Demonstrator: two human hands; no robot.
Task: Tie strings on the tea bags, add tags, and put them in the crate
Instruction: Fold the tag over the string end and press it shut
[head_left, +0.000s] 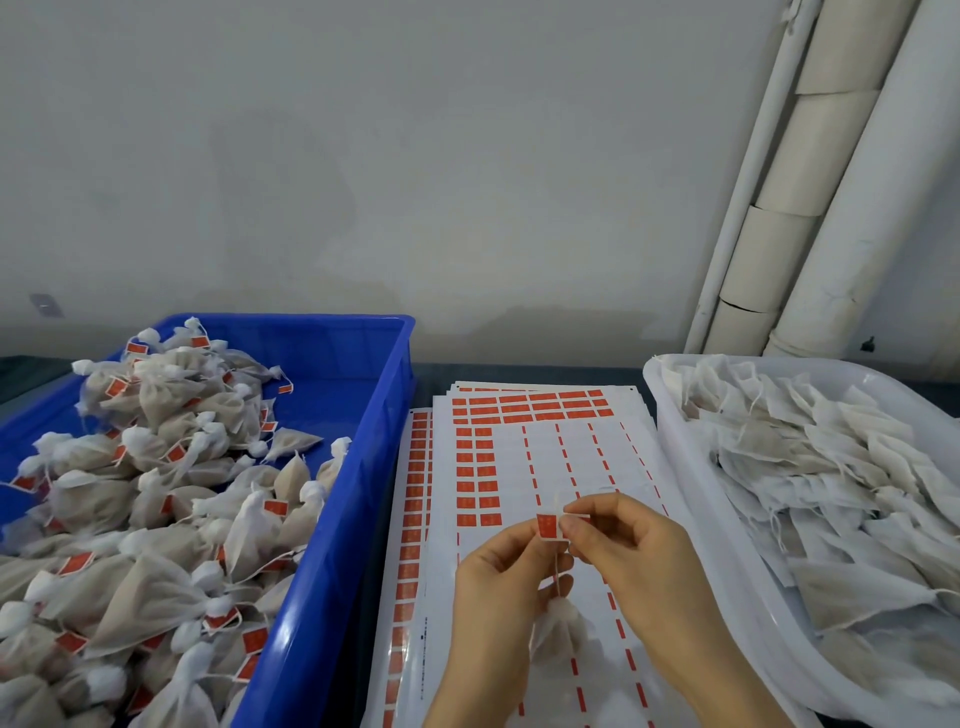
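Crate (358, 364) left of the left hand (493, 587), already heaped with tied and tagged tea bags (171, 467). White tub (675, 452) right of the right hand (639, 551), full of untied bags (831, 467), so probably much work left. One bag in progress at the tagging step. Left hand pinching a red tag (546, 526) by thumb and forefinger, right hand pinching its other edge. Tea bag (563, 626) hanging just below both hands on its string (557, 571), above the tag sheets (571, 452).

- left hand (496, 582): low centre, fingers curled, thumb and forefinger pinching red tag (546, 526)
- right hand (641, 551): fingertips meet the left's, pinching same tag's right edge
- both forearms enter from bottom edge
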